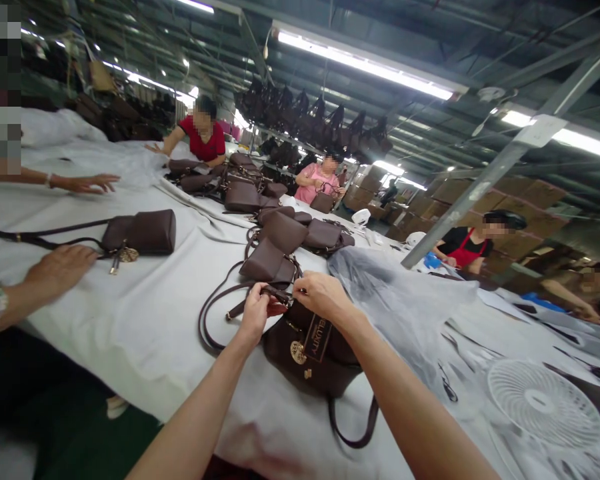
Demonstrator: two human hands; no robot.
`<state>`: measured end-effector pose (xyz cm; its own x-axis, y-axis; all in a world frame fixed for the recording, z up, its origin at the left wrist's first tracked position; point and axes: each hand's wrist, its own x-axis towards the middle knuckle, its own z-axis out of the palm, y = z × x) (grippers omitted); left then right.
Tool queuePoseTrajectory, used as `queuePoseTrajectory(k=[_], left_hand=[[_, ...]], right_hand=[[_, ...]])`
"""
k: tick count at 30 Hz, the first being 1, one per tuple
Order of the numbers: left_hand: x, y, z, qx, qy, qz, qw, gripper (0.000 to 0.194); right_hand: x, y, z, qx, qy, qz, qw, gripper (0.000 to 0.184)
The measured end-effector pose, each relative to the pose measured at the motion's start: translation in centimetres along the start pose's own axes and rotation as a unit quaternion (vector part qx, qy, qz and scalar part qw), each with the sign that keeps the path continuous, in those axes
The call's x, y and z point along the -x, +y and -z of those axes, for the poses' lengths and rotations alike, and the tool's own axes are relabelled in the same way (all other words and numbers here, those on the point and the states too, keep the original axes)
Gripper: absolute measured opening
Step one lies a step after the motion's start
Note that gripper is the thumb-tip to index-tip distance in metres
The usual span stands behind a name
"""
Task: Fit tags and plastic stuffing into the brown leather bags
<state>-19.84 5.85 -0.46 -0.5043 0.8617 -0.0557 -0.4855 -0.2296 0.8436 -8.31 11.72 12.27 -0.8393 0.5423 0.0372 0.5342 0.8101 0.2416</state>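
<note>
A dark brown handbag (pixel 314 357) with a hang tag and gold charm lies on the white-covered table (pixel 145 313) right in front of me. My left hand (pixel 257 312) pinches the bag's brown strap (pixel 215 300) near its buckle at the top of the bag. My right hand (pixel 321 296) is closed on the top edge of the same bag, beside the left. The strap loops out to the left across the cloth.
More brown bags (pixel 285 233) lie piled along the table's middle, and one bag (pixel 145 232) lies at left near a co-worker's hand (pixel 57 267). Clear plastic bags (pixel 405 300) and a white fan (pixel 545 403) sit at right. Other people work further off.
</note>
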Motion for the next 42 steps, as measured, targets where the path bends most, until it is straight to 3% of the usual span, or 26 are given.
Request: queuePoseTrajectory(k=[3,8,20,23,27,30,37,42], left_hand=[[0.1,0.1,0.1,0.001,0.006,0.006,1.000,0.019],[0.1,0.2,0.1,0.006,0.010,0.021,1.000,0.016],[0.1,0.1,-0.1,0.012,0.015,0.023,1.000,0.017],[0.0,0.2,-0.1,0.010,0.008,0.015,1.000,0.030],[0.4,-0.6,-0.2,-0.002,0.014,-0.011,1.000,0.073],[0.9,-1.8,-0.8,-0.033,0.043,-0.054,0.997,0.094],[1.7,-2.5,-2.0,-0.102,0.101,-0.096,0.985,0.096],[1.5,-2.0,-0.8,-0.199,0.083,-0.122,0.969,0.093]], right_hand=[[-0.2,0.0,-0.1,-0.009,-0.018,0.035,0.999,0.026],[0.4,0.6,-0.2,-0.031,0.005,0.066,0.997,0.025],[-0.4,-0.9,-0.9,0.012,-0.028,0.038,0.999,0.027],[-0.6,-1.4,-0.6,0.045,-0.043,0.048,0.997,0.029],[-0.6,-1.5,-0.5,0.050,-0.064,0.062,0.995,0.025],[-0.5,-1.3,-0.7,0.049,-0.074,0.065,0.994,0.026],[-0.2,-1.6,-1.6,0.041,-0.053,0.077,0.995,0.027],[0.0,-1.0,-2.9,-0.028,0.020,0.066,0.997,0.023]])
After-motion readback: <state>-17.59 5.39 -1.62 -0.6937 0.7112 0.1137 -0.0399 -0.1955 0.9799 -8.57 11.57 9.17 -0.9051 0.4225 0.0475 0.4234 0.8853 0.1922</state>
